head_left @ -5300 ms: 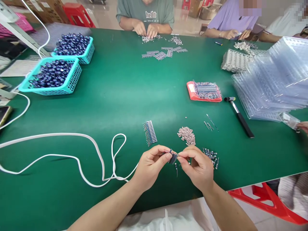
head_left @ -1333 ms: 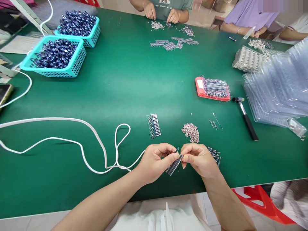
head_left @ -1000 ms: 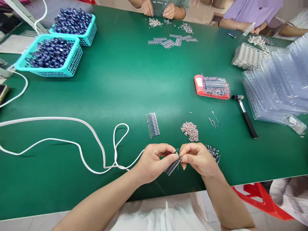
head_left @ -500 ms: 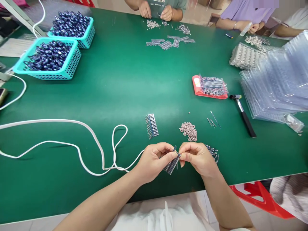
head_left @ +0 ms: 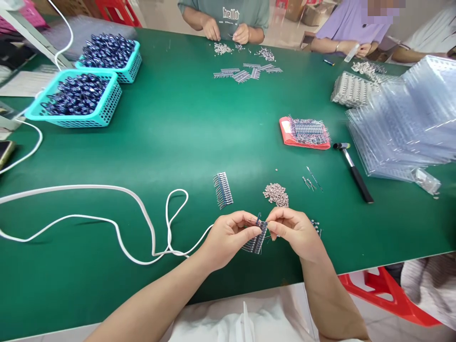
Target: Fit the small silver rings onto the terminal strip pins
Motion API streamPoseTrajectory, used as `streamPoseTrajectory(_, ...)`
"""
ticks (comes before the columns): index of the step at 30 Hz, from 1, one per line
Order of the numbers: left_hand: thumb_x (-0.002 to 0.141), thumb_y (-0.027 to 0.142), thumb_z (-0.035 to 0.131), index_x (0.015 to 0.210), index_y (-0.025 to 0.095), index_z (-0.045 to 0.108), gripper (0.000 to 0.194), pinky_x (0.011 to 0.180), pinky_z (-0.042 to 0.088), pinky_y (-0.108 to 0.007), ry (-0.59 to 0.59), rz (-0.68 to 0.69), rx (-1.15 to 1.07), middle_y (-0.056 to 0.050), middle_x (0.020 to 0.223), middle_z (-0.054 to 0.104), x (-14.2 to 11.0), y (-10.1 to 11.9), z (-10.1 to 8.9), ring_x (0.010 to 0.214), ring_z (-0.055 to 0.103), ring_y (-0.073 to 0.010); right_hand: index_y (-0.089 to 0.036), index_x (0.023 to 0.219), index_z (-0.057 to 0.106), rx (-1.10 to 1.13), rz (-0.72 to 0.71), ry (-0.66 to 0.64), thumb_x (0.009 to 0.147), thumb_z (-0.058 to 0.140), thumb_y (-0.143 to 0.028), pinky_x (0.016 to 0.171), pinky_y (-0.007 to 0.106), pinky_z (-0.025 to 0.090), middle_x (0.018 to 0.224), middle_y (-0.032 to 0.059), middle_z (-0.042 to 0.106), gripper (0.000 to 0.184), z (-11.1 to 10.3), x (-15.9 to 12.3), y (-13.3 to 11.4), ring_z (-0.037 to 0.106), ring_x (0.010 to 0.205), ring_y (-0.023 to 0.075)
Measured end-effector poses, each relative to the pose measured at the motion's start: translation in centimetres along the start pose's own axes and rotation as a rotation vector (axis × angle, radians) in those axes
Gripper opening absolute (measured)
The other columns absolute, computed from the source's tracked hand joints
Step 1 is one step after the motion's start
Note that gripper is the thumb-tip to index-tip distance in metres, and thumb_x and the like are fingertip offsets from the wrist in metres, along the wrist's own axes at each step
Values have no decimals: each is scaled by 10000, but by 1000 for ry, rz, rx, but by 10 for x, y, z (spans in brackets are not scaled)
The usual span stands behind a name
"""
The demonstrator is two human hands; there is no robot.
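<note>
My left hand [head_left: 226, 240] pinches a comb-like strip [head_left: 256, 244] of small dark-blue and silver parts with thin wire legs sticking out to the left. My right hand [head_left: 295, 235] is closed at the strip's upper right edge, thumb against fingers; whatever is between the tips is too small to make out. Beyond my hands lies a similar strip [head_left: 223, 190], flat on the table. A heap of small pinkish-grey round pieces [head_left: 276, 195] sits just past my right hand. Partly hidden behind that hand are loose small metal parts [head_left: 315, 225].
A hammer [head_left: 354, 173], a red packet [head_left: 288, 135] topped with strips, and stacked clear plastic trays [head_left: 402, 128] are on the right. White cord [head_left: 117, 190] loops across the left. Two turquoise baskets [head_left: 107, 111] hold dark-blue shiny pieces. Co-workers sit opposite, one with hands [head_left: 242, 34] over small parts.
The strip in my left hand has turned so more of its face and wire legs show. My right fingertips stay beside its edge. The whole view has shifted slightly.
</note>
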State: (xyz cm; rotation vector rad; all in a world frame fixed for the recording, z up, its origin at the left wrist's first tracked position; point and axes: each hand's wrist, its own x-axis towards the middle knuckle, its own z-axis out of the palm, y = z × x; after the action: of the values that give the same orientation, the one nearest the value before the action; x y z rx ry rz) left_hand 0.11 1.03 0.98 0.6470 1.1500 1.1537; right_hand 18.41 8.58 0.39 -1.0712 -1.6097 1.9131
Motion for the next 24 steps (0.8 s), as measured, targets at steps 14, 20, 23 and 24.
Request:
streamPoseTrajectory(14,722,160,750,783,146,721,69,630,483,-227,-175,-167,41,-6,679,717,4,4,-13,627,634,-112,-174,737,594,6,91,-162,806,687,-281,531,219,390,622,-33,535,158,-3,-2,-5,486,561,91)
streamPoseTrajectory(20,699,173,771,808,143,718,124,652,497,-239,-260,-219,-25,-13,691,726,7,3,-18,631,646,-114,-177,738,581,-46,122,-176,797,649,-252,515,220,385,606,-38,522,117,-1,-2,-9,471,539,89)
streamPoseTrajectory(23,695,188,778,855,146,707,180,641,496,-239,-250,-229,11,-6,680,723,8,5,-18,626,650,-119,-185,751,576,-137,131,-163,804,612,-233,519,220,388,613,-43,518,80,-2,-3,-9,476,550,93)
streamPoseTrajectory(24,699,191,774,868,146,701,190,644,497,-238,-219,-230,37,-5,687,724,9,6,-18,639,655,-122,-190,750,574,-208,122,-147,807,599,-222,532,222,393,630,-41,528,70,-2,-3,-10,487,569,97)
